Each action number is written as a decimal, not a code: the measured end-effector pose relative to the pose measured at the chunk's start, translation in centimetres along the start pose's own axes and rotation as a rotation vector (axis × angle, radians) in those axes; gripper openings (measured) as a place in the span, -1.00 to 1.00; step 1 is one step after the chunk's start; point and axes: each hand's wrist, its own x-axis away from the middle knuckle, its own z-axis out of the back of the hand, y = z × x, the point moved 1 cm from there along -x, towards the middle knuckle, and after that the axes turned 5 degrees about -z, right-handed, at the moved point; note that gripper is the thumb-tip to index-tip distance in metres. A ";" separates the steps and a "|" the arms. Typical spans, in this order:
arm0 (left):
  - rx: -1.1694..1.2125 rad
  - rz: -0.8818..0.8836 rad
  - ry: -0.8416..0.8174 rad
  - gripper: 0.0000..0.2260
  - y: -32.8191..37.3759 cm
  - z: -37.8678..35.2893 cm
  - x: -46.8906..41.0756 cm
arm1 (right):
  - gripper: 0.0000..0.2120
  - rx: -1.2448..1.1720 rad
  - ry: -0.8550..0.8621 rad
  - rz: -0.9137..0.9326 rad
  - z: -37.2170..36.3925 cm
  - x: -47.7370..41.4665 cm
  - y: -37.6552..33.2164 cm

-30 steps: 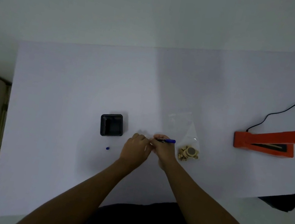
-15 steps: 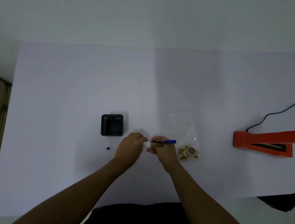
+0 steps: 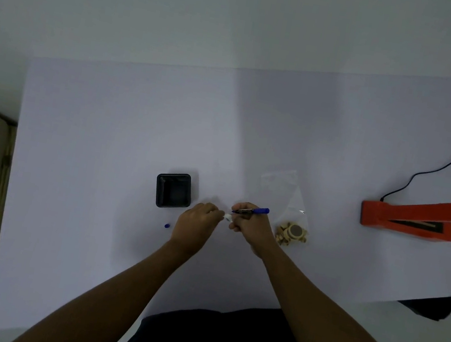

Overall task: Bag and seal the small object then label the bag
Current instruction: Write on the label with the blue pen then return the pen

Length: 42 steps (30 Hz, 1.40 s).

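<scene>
Bag (image 3: 288,199) lies beside right grip (image 3: 253,226) holding marker (image 3: 252,210).

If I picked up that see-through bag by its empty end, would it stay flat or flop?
Probably flop: the clear bag looks like thin film lying limp on the table. The wooden pieces bunched at its near end would likely hang down as the heavy part. Smooth plastic may also feel slippery.
</scene>
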 end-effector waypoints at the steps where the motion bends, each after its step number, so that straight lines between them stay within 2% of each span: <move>1: -0.002 -0.011 0.006 -0.90 -0.1 0.0 0.0 | -0.82 0.007 -0.003 0.001 0.0 -0.2 0.0; 5: 0.006 -0.073 0.034 -0.96 -0.5 0.1 -0.2 | -0.84 0.100 0.016 0.027 -0.3 -1.0 0.2; 8: 0.020 -0.060 0.033 -0.95 -1.0 -0.1 -0.3 | -0.95 0.290 0.198 0.276 -0.6 -1.2 0.2; 9: 0.026 -0.038 0.019 -0.96 -1.1 -0.1 -0.4 | -0.93 0.325 0.272 0.414 -0.6 -1.0 -0.1; 10: 0.034 -0.004 0.008 -0.95 -1.2 -0.3 -0.4 | -0.83 0.340 0.333 0.527 -0.8 -0.9 -0.2; 12: 0.066 0.073 -0.018 -0.88 -1.1 -0.5 -0.6 | -0.69 0.318 0.354 0.630 -1.8 -0.6 -0.7; 13: 0.088 0.113 -0.032 -0.86 -1.0 -0.6 -0.6 | -0.68 0.293 0.310 0.643 -2.6 -0.4 -0.9; 16: 0.139 0.235 -0.101 -0.86 -0.5 -0.8 -0.8 | -0.76 0.261 0.164 0.619 -5.0 -0.1 -0.8; 21: 0.285 0.470 -0.168 -0.80 -1.0 -1.6 -1.0 | -0.79 0.226 0.201 0.510 -6.4 -1.1 0.1; 24: 0.323 0.597 -0.212 -0.75 -1.4 -1.7 -1.0 | -0.75 0.269 0.153 0.490 -6.6 -1.9 1.0; 27: 0.257 0.590 -0.261 -0.75 -1.5 -1.7 -1.5 | -0.72 0.272 0.129 0.465 -6.5 -2.9 1.7; 31: 0.321 0.644 -0.265 -0.69 -1.7 -2.0 -1.8 | -0.69 0.193 0.152 0.377 -6.1 -3.3 1.9; 35: 0.318 0.672 -0.261 -0.73 -1.6 -2.4 -1.6 | -0.66 0.206 0.171 0.347 -5.9 -3.5 2.4; 38: 0.305 0.667 -0.258 -0.73 -1.7 -2.6 -1.6 | -0.62 0.242 0.169 0.346 -5.6 -3.7 2.5; 42: 0.288 0.666 -0.267 -0.71 -1.6 -2.5 -1.9 | -0.65 0.282 0.127 0.372 -5.6 -3.6 2.5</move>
